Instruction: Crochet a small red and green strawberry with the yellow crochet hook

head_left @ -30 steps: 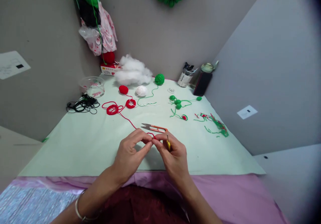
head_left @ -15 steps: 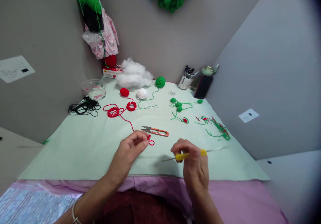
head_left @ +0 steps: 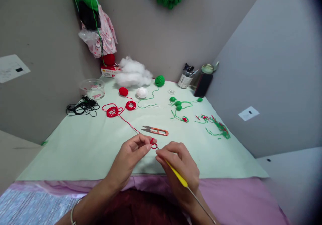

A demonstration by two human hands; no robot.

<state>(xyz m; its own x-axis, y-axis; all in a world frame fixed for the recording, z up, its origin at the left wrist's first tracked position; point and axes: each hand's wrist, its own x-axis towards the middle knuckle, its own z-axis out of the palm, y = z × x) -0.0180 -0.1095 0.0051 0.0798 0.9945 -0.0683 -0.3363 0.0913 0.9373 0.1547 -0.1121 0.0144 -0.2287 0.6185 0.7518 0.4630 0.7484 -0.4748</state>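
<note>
Between the fingertips of my left hand (head_left: 130, 156) a loop of red yarn (head_left: 154, 146) is pinched. From there the strand runs back to a loose red coil (head_left: 112, 111) on the table. My right hand (head_left: 179, 166) is closed round a crochet hook (head_left: 177, 174) with a yellow handle and metal shafts at both ends. Its front tip meets the red loop; whether it passes through I cannot tell. Just beyond the hands lie orange-handled thread snips (head_left: 155, 130), blades pointing left.
Balls of red (head_left: 123, 91), white (head_left: 141, 92) and green yarn (head_left: 159, 81) sit before white stuffing (head_left: 133, 72). Black cord (head_left: 83, 106) and a clear tub (head_left: 92, 88) are at left. Green crocheted pieces (head_left: 178, 103), yarn scraps (head_left: 218, 127), a pen cup (head_left: 185, 79) and a phone (head_left: 203, 84) are at right.
My right hand has moved left to my left hand and turned the hook, so its tip now meets the red loop. The left hand keeps its pinch.
</note>
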